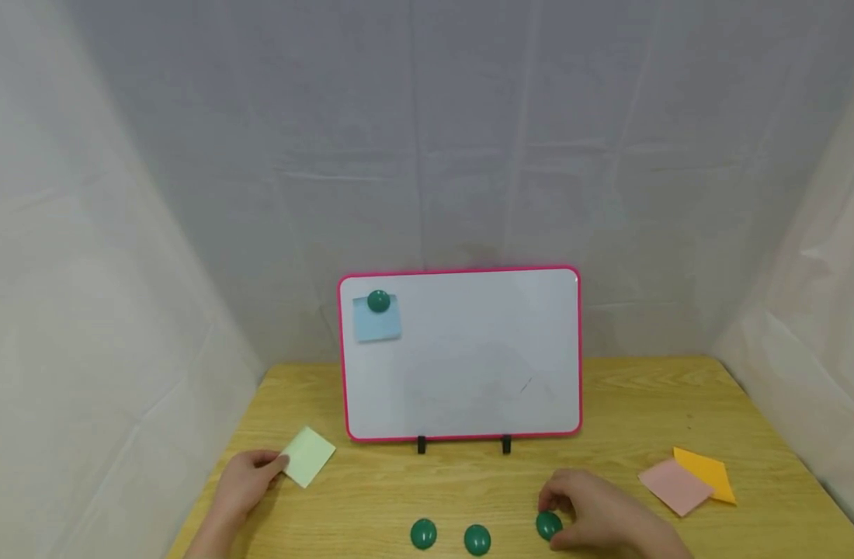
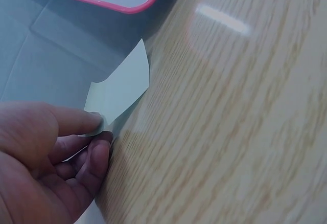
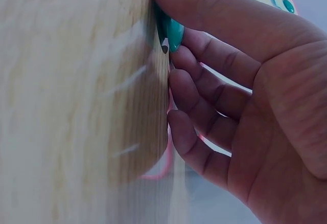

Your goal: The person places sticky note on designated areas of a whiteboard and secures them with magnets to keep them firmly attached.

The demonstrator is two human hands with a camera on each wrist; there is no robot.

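My left hand (image 1: 244,483) pinches a corner of a pale green sticky note (image 1: 308,456) between thumb and fingers, left of the whiteboard (image 1: 462,365). In the left wrist view the note (image 2: 122,83) slants up from the fingertips over the wood. At the front right, my right hand (image 1: 591,508) pinches a round green magnet (image 1: 549,526) by its edges. The right wrist view shows this magnet (image 3: 174,32) tilted on edge between thumb and fingers, close to the tabletop. Two more green magnets (image 1: 423,533) lie to its left on the table.
The pink-framed whiteboard stands upright on black feet (image 1: 421,445). On its upper left, a green magnet (image 1: 379,301) sits over a blue note (image 1: 377,322). A pink note (image 1: 675,487) overlaps an orange note (image 1: 709,475) at the right of the table (image 1: 650,396). Pale sheeting surrounds the table.
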